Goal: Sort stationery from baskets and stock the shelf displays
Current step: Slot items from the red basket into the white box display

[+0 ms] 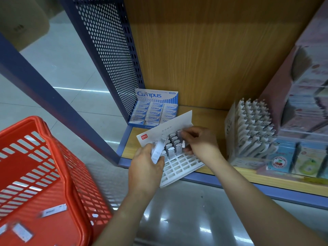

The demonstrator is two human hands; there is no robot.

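Left hand (145, 162) grips lead cases (157, 152) over display tray (181, 166).

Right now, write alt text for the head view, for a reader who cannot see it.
A person's left hand grips a few refill cases while the right hand pinches a single case above a white slotted display tray on a wooden shelf. A Campus box sits behind; a red basket stands left.

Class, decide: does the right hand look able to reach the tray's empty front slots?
Probably yes: the right hand, pinching a lead case, hovers right above the display tray, whose front slots lie uncovered.
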